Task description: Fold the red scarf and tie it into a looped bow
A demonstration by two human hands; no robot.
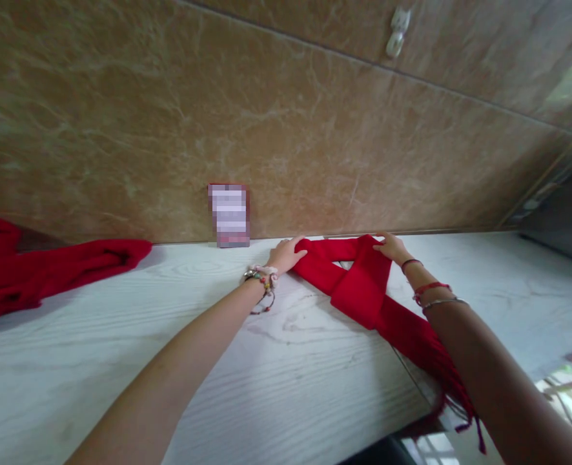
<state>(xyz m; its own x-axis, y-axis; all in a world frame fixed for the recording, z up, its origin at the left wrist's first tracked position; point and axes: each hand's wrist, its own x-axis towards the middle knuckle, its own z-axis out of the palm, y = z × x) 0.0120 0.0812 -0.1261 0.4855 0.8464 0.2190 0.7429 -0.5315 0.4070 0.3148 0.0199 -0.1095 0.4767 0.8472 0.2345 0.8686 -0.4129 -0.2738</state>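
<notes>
A red scarf (358,290) lies crossed over itself on a white wood-grain table (286,361), forming a loop near the wall. Its fringed end hangs over the table's front edge at the right. My left hand (286,254) rests on the loop's left corner with the fingers curled onto the cloth. My right hand (391,247) presses on the loop's right corner, fingers closed on the fabric. Both wrists carry bracelets.
More red cloth (48,268) lies bunched at the table's left end. A small blurred card (229,215) leans against the brown marble wall (266,116). A white hook (397,29) sits high on the wall. A dark frame (557,213) stands at the right.
</notes>
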